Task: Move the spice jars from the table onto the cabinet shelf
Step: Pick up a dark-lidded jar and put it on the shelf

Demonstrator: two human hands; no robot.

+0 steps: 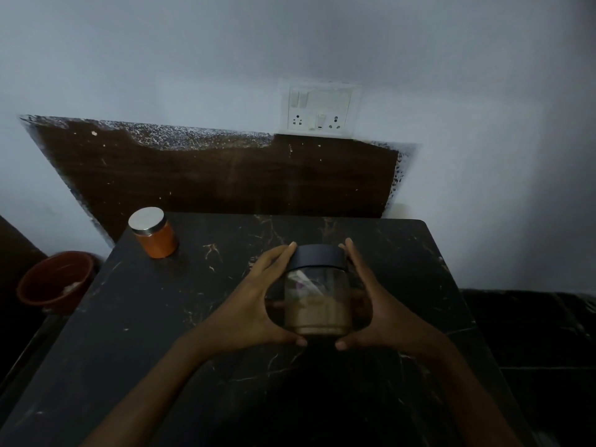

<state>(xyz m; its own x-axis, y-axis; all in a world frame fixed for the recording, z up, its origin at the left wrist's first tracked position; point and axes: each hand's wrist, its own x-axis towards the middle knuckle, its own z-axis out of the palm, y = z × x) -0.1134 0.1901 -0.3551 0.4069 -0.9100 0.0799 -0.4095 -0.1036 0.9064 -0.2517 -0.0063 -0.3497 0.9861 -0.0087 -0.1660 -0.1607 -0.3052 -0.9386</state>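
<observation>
A clear glass jar point(317, 301) with a black lid and tan powder inside is at the middle of the black marble table point(180, 317). My left hand point(254, 304) holds its left side, fingers reaching up to the lid and thumb under the base. My right hand point(380, 308) holds its right side the same way. I cannot tell whether the jar stands on the table or is lifted off it. A smaller orange spice jar point(156, 235) with a silver lid stands at the table's far left corner, apart from both hands.
A brown wooden panel point(225, 179) leans on the white wall behind the table, under a white switch and socket plate point(321, 109). A red-brown bucket point(56, 279) sits on the floor to the left. Dark floor lies on the right. No cabinet shelf is in view.
</observation>
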